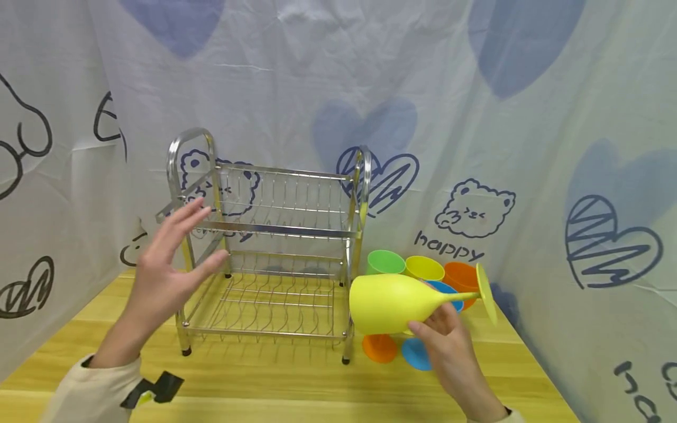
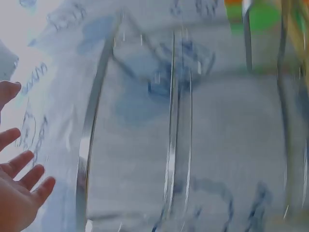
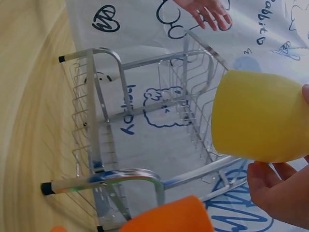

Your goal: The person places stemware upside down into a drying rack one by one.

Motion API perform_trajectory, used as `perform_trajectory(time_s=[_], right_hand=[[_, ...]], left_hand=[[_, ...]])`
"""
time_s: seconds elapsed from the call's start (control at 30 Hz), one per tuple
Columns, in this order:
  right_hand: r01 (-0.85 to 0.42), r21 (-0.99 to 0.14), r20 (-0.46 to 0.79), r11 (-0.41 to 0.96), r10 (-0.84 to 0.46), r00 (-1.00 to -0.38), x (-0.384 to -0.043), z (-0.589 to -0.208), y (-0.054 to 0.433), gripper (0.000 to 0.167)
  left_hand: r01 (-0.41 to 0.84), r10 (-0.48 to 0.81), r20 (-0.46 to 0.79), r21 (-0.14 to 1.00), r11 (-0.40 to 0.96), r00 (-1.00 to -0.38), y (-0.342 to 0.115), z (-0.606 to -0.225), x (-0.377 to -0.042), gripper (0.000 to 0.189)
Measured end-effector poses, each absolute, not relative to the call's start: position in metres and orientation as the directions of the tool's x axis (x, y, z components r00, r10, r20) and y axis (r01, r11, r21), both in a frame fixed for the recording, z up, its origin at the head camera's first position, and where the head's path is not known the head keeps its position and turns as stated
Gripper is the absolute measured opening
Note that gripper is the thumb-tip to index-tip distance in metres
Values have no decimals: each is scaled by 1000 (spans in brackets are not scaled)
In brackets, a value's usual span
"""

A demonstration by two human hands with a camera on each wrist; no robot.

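A yellow plastic goblet (image 1: pixel 394 302) lies sideways in my right hand (image 1: pixel 449 346), its mouth toward the left and its foot toward the right. The fingers and thumb grip it where bowl meets stem. In the right wrist view the goblet's bowl (image 3: pixel 260 116) shows large, with fingertips (image 3: pixel 263 176) against its side. My left hand (image 1: pixel 169 252) is raised at the left side of a two-tier metal dish rack (image 1: pixel 280 228), fingers spread and holding nothing. The left wrist view, blurred, has that hand (image 2: pixel 21 188) at its left edge.
Several goblets stand right of the rack: a green one (image 1: pixel 386 261), a yellow one (image 1: pixel 425 267), an orange one (image 1: pixel 462 276) and a partly hidden blue one (image 1: pixel 444 288). The wooden table (image 1: pixel 254 388) meets a printed curtain (image 1: pixel 285 76) behind and at both sides.
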State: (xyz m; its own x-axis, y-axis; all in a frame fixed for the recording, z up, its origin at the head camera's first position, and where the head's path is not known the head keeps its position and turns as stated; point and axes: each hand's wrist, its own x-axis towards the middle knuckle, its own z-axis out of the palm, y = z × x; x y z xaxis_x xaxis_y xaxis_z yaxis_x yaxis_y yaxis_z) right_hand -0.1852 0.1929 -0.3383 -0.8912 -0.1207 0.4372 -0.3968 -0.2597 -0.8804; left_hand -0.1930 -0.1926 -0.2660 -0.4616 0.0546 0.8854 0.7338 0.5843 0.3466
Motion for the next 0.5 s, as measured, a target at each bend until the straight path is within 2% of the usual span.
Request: perform_trajectory(time_s=[0.07,0.13,0.27,0.37,0.5], right_hand=[[-405,-879,442,-250,-113,-890,-185,-334,195,49],[-403,-885,435,-235,-104,-895,-185,-329,196,49],[-417,-887,442,-199,-97,-892,-185,-318,198,49],[-480,-854,507,-203,-112,-855,-187,-310,197,51],[-556,-797,595,-236,-144,-791,-190,-297,196,54]], left_hand=[[711,56,903,295,638,-425,-209,-260,-201,69],[677,55,898,287,678,-437,-222,-255,-209,77],[588,-8,807,437,681,-591,-242,-250,-220,78],[521,-70,704,585,622,-707,-254,-249,-227,86],[517,-81,609,729,449,-789,-270,-254,-240,87]])
